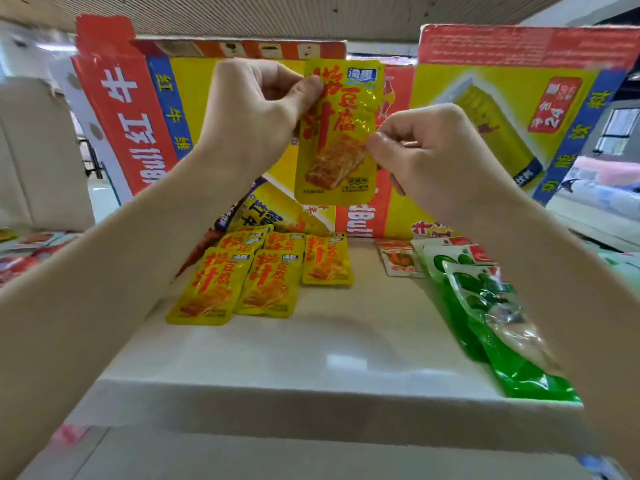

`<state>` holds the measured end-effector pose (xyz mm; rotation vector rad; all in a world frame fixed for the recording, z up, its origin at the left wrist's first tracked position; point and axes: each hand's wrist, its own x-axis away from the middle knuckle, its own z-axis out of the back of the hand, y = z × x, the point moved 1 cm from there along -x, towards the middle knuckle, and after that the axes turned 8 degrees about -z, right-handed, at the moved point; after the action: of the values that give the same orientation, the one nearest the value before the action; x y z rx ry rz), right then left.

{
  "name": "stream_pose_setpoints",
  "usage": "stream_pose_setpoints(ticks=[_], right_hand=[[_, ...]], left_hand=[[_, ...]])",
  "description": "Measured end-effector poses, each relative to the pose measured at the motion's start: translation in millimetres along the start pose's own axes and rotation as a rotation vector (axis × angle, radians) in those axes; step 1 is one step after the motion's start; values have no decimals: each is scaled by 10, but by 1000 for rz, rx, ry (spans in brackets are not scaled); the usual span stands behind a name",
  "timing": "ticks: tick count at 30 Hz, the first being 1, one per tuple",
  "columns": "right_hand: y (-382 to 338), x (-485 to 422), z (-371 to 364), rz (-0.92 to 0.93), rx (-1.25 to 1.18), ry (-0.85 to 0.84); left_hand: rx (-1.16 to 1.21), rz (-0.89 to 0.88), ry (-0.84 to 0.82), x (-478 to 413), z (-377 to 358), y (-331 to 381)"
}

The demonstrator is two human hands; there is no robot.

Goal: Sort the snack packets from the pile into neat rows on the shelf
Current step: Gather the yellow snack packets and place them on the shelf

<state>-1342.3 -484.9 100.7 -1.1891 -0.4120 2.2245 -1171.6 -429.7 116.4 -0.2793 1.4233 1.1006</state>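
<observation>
I am holding one flat yellow foil snack packet (337, 133) up in the air, above the far part of the white shelf board (311, 358). My left hand (256, 109) is pinching its top left edge between thumb and curled fingers. My right hand (426, 150) is pinching its right edge lower down. Both grips are closed on the foil, and the packet is hanging upright with its front to me.

Below, the same yellow packets (268, 285) are lying in two short rows: two in the near row and, I think, three in the far row. The free place seems to be just right of the near pair. To do this step well, I am planning to lower the packet flat with the print up. Its long edges should be parallel to its neighbour, touching or just beside it and not overlapping. I should let go with one hand first.

On the right, green plastic packets (485, 306) are lying in an overlapping line, with a small white and orange packet (398, 261) far of them.

On the held packet I am reading the big red characters "汁" and "豆腐"; the small blue label at the top is too blurred. The red and yellow cardboard boxes (138, 109) behind are showing "Bull" and "红牛", and the right one a "24".
</observation>
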Motion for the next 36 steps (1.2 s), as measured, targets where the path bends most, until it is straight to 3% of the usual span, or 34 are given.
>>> stream_pose_setpoints(ticks=[8, 12, 19, 31, 36], right_hand=[[361, -108, -433, -195, 270, -163], [514, 5, -653, -304, 342, -266], [506, 165, -755, -424, 566, -453], [427, 283, -889, -408, 644, -537], [411, 290, -871, -399, 668, -551]], left_hand=[[-210, 73, -140, 49, -222, -620], [-436, 130, -313, 261, -320, -866], [-518, 157, -498, 588, -416, -1062], [-600, 91, -518, 688, -508, -1139], [-600, 173, -609, 724, -544, -1157]])
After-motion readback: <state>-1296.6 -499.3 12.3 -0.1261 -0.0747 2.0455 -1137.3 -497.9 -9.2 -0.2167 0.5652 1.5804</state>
